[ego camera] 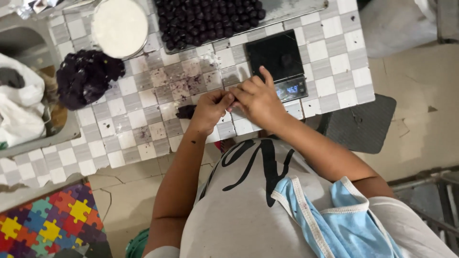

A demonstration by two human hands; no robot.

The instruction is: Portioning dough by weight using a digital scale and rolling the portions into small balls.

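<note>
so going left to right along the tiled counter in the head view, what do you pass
white bags → heap of dark purple paste → small dark lump → left hand → right hand → black kitchen scale

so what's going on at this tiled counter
A person stands at a checkered tile counter, both hands together over a small dark lump. The left hand and right hand pinch or roll it between the fingers, beside a black digital scale. A tray of dark balls, a dark purple mound and a white-filled bowl sit behind.
</note>
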